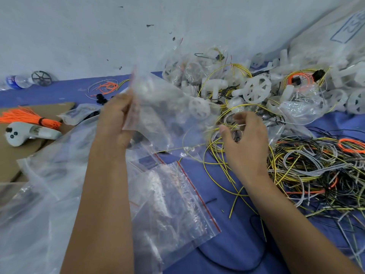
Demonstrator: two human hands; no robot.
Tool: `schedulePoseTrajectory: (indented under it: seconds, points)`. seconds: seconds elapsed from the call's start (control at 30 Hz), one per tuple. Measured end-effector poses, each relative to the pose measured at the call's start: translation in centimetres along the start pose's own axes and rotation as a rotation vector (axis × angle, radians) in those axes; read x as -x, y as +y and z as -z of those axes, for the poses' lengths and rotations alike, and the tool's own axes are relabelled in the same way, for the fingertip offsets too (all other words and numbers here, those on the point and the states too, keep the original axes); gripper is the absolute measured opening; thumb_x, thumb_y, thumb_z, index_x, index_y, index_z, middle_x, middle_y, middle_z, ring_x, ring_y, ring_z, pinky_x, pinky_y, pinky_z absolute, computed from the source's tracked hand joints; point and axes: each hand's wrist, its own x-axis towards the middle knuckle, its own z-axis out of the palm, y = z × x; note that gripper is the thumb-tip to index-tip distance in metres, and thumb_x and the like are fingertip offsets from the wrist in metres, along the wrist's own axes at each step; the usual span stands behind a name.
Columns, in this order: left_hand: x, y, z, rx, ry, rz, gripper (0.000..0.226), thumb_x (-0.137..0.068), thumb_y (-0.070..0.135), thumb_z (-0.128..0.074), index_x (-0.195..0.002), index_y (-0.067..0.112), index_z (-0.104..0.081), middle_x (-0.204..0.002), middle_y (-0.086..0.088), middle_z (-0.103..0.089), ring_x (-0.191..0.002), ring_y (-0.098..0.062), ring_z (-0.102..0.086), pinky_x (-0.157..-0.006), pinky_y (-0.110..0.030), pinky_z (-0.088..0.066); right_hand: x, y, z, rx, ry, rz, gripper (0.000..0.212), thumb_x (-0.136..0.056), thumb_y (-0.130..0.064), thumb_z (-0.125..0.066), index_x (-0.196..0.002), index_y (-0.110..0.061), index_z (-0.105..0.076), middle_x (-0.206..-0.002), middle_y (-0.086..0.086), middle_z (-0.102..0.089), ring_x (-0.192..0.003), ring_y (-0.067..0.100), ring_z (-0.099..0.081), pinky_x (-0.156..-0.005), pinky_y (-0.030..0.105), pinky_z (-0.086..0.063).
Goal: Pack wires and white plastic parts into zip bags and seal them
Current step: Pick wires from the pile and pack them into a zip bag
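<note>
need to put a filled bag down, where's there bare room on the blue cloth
Bare blue cloth lies between the water bottle and the cardboard. Crowded: the wire tangle on the right, white plastic parts behind, zip bags in front.

Two hands: left hand (116, 117), right hand (245, 141). One orange wire bundle (29, 117), one white controller (29, 133) left of them. One water bottle (17, 82).

Bright even light, soft shadows; held zip bag (158, 107) motion-blurred; wide-angle edge distortion.
</note>
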Motion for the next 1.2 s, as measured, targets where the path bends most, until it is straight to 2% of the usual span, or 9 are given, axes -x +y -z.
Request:
schedulePoseTrajectory:
  seconds: [0.1,0.17,0.27,0.5,0.6,0.83,0.9,1.03,1.2]
  points:
    - [0.0,1.6,-0.1,0.245,0.057,-0.392,0.020,-0.102,0.007,-0.059,-0.083,0.012,-0.054,-0.069,-0.005,-0.058,-0.063,-0.014,-0.054,-0.060,-0.027,-0.047,0.2,-0.6,-0.2,-0.219,-0.082,-0.007,0.016,-0.094,-0.029,-0.068,-0.105,-0.020,-0.061,-0.094,-0.012,-0.066,-0.088,0.009,-0.064,-0.076,0.036,-0.053]
    - [0.4,2.8,-0.6,0.006,0.108,-0.639,0.025,-0.094,0.009,-0.072,-0.078,0.014,-0.053,-0.069,-0.011,-0.055,-0.062,-0.022,-0.046,-0.055,-0.033,-0.035,0.4,-1.0,-0.4,-0.332,-0.184,-0.008,0.007,-0.097,-0.029,-0.064,-0.098,-0.022,-0.064,-0.085,-0.012,-0.068,-0.079,0.009,-0.065,-0.069,0.037,-0.054]
    - [1.3,3.8,-2.4,-0.413,-0.022,-0.767,0.030,-0.078,0.014,-0.087,-0.076,0.022,-0.057,-0.064,-0.005,-0.062,-0.060,-0.022,-0.056,-0.053,-0.030,-0.041,0.8,-1.1,-0.8,-0.483,-0.328,-0.066,0.014,-0.102,-0.026,-0.057,-0.095,-0.016,-0.064,-0.081,0.002,-0.070,-0.074,0.020,-0.068,-0.061,0.041,-0.056]
    - [2.7,-2.0,-7.6,-1.325,-0.558,-0.102,0.042,-0.071,0.006,-0.092,-0.072,0.018,-0.052,-0.061,0.002,-0.048,-0.053,-0.012,-0.040,-0.053,-0.025,-0.033,0.6,-1.0,-1.0,-0.740,-0.435,-0.430,0.029,-0.105,-0.033,-0.054,-0.103,-0.005,-0.061,-0.083,0.021,-0.071,-0.066,0.029,-0.071,-0.048,0.032,-0.055]
    - [2.9,-4.3,-8.0,-1.329,-0.658,0.122,0.029,-0.079,0.009,-0.087,-0.080,0.014,-0.058,-0.058,0.004,-0.052,-0.048,-0.008,-0.046,-0.050,-0.021,-0.039,0.6,-0.4,-1.1,-0.644,-0.397,-0.484,0.009,-0.098,-0.013,-0.065,-0.100,-0.006,-0.059,-0.073,0.012,-0.071,-0.060,0.026,-0.069,-0.050,0.032,-0.056]
    - [2.7,-4.1,-7.0,-1.039,-0.596,0.346,0.007,-0.091,-0.003,-0.071,-0.093,0.001,-0.065,-0.072,-0.009,-0.065,-0.054,-0.009,-0.062,-0.056,-0.024,-0.057,0.3,0.0,-0.7,-0.517,-0.323,-0.433,0.030,-0.086,0.005,-0.066,-0.103,-0.017,-0.055,-0.074,0.006,-0.074,-0.051,0.017,-0.065,-0.049,0.027,-0.053]
    - [2.6,-4.1,-6.8,-0.998,-0.541,0.355,0.007,-0.092,-0.003,-0.069,-0.092,0.002,-0.065,-0.069,-0.007,-0.065,-0.052,-0.010,-0.062,-0.055,-0.024,-0.057,0.5,0.2,-0.7,-0.372,-0.300,-0.311,0.035,-0.084,0.003,-0.065,-0.110,-0.020,-0.056,-0.081,0.006,-0.074,-0.063,0.017,-0.068,-0.056,0.032,-0.055]
    - [2.2,-4.5,-6.8,-1.026,-0.458,0.294,0.008,-0.091,-0.001,-0.069,-0.088,0.005,-0.064,-0.066,-0.006,-0.063,-0.047,-0.009,-0.060,-0.051,-0.023,-0.054,0.4,-0.4,-0.5,0.016,-0.143,0.292,0.031,-0.080,0.004,-0.060,-0.104,-0.013,-0.067,-0.100,-0.001,-0.066,-0.099,0.021,-0.058,-0.087,0.035,-0.047]
    - [2.2,-4.9,-6.9,-1.054,-0.464,0.272,0.011,-0.091,-0.004,-0.066,-0.084,0.005,-0.063,-0.069,-0.010,-0.061,-0.045,-0.010,-0.058,-0.051,-0.024,-0.055,0.6,-0.5,-0.8,-0.080,-0.297,0.460,0.020,-0.088,-0.001,-0.054,-0.088,-0.012,-0.070,-0.083,-0.001,-0.069,-0.081,0.021,-0.064,-0.076,0.041,-0.051]
